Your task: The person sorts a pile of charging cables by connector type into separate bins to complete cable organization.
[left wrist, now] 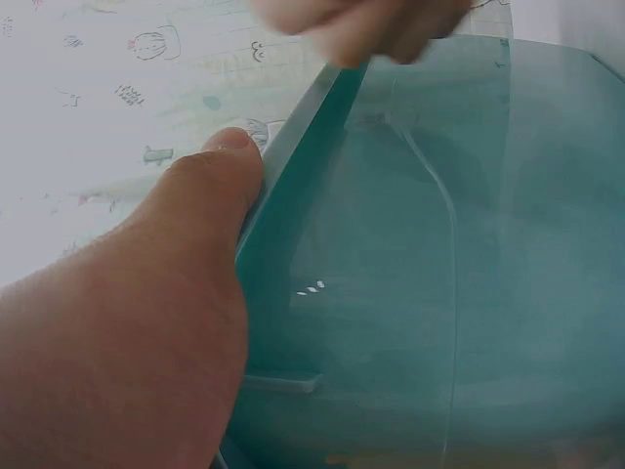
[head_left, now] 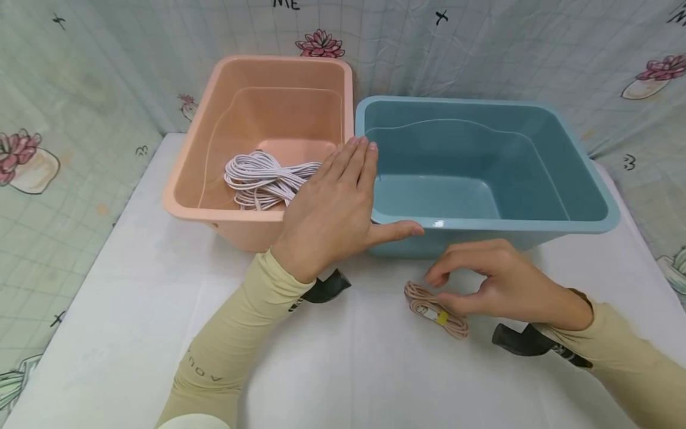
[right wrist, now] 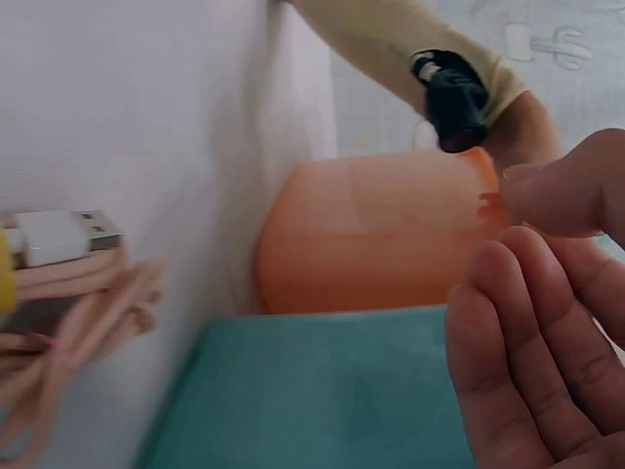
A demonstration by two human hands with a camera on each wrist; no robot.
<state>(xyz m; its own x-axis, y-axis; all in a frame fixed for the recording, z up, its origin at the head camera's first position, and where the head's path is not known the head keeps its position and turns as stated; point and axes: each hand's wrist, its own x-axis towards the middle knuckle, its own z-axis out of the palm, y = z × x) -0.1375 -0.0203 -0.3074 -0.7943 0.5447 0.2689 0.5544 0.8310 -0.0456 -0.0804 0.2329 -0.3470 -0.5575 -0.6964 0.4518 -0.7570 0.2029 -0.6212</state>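
Observation:
My left hand lies with straight fingers over the adjoining rims of the peach bin and the blue bin, its thumb stretched along the blue bin's front rim. Inside the peach bin are bundled white cables, partly hidden by that hand. On the white table lies a coiled pink USB cable, with a white plug and a yellow tie. Just above it hovers my right hand, fingers loosely bent. In the right wrist view, nothing sits between thumb and fingertips, and the cable plug is apart from them.
Both bins stand side by side at the back of the table. Behind them hangs a patterned curtain. A black wrist device sits under the left wrist, and a similar black device under the right one.

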